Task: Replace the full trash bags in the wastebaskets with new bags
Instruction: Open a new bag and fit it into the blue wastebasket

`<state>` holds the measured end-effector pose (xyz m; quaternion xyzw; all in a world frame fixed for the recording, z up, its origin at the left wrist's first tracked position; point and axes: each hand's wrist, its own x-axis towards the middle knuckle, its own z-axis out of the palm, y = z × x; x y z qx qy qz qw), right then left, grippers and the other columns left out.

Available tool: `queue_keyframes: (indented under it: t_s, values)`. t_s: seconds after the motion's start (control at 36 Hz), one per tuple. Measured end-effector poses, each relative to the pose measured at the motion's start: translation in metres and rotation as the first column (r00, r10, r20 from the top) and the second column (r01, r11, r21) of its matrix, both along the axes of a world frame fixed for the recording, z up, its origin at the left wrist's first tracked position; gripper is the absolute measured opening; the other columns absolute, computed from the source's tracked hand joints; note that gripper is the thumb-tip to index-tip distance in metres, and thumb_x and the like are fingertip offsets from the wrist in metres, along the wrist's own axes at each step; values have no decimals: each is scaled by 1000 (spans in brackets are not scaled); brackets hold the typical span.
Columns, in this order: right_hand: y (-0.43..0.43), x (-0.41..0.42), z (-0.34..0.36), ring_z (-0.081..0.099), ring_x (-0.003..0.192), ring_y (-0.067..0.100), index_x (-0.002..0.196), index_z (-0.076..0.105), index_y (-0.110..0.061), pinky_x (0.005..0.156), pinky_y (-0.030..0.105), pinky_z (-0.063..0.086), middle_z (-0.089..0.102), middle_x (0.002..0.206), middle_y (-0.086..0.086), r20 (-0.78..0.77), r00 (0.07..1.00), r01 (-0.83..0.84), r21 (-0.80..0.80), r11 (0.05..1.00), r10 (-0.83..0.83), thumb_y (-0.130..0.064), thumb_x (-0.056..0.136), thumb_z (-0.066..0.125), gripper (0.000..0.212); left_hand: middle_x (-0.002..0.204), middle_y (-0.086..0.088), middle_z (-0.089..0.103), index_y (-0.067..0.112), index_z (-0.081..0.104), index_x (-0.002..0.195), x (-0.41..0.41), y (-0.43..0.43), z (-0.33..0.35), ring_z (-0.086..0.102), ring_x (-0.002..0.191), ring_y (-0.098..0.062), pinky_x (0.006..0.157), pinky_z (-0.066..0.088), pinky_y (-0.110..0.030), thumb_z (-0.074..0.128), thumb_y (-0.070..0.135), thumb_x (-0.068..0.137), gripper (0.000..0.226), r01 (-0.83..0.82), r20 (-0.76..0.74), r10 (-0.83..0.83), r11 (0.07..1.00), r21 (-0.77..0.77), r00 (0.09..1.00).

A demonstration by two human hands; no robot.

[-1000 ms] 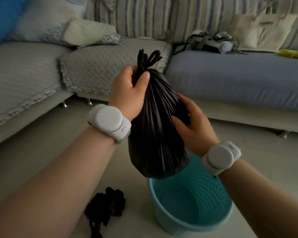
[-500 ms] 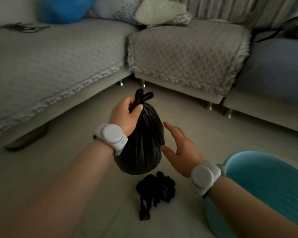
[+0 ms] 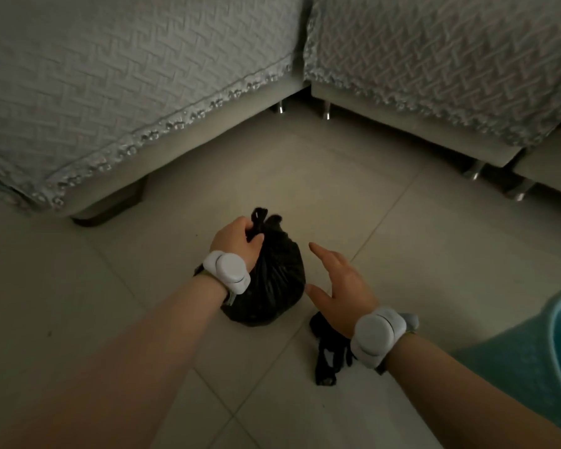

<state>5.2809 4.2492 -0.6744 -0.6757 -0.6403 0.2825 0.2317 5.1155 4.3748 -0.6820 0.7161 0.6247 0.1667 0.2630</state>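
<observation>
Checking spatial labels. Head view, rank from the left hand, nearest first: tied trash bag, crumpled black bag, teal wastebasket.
1. tied trash bag: on the floor; the left hand grips its knotted neck.
2. crumpled black bag: on the floor, right of the tied bag and nearer the camera.
3. teal wastebasket: at the far right edge of the frame.

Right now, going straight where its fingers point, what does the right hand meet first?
Probably the tied black bag, just beside the right hand; depth is unclear, so it might pass it.

wastebasket (image 3: 531,361) cut off at right edge
</observation>
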Motion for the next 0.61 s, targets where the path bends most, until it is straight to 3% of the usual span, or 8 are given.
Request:
queue_keyframes:
  t_s: [0.14,0.28,0.36,0.44,0.53,0.61]
  values:
    - [2,0,-10,31,136,18,148,16,-28,107,24,27,28,150,-2,-16,1000,11,-7,1000,-11,-29,93,53,67,128,-13,48,10,42,129,7,-4,-1,48,115,-29,92,40,-33,61,24,86,49,17,39,-24,983,185,999]
    - [-3,8,-21,31,137,16,148,19,-26,102,17,23,29,150,-2,-47,996,73,10,997,-72,-25,93,55,66,122,-11,53,9,54,120,25,-17,3,46,116,-28,102,32,-34,61,17,83,38,218,-32,-237,826,519,971]
    - [-13,20,-38,34,134,18,147,22,-25,101,20,27,33,148,0,-59,985,160,4,987,-159,-23,91,57,66,118,-9,54,11,57,113,44,-37,-8,45,113,-24,99,32,-30,57,16,82,31,353,-37,-405,743,569,914]
    - [-28,32,-57,45,124,22,146,27,-25,98,27,38,40,143,3,-49,966,252,-11,968,-253,-21,90,58,64,119,-10,54,10,58,114,59,-62,-32,47,112,-27,97,36,-32,59,12,81,33,498,-20,-548,742,449,836]
    - [-45,44,-80,46,123,25,143,34,-19,95,24,34,47,138,7,-22,944,329,-27,944,-330,-19,90,57,58,127,-8,48,12,52,125,68,-82,-66,45,117,-26,101,35,-31,61,13,83,43,640,-24,-648,746,181,762]
    - [-64,55,-101,50,119,30,139,42,-14,95,26,35,52,132,11,-16,922,386,-56,921,-388,-15,89,59,53,136,-7,41,15,41,135,70,-91,-95,42,124,-24,104,35,-32,62,24,85,54,657,-88,-663,748,-92,743]
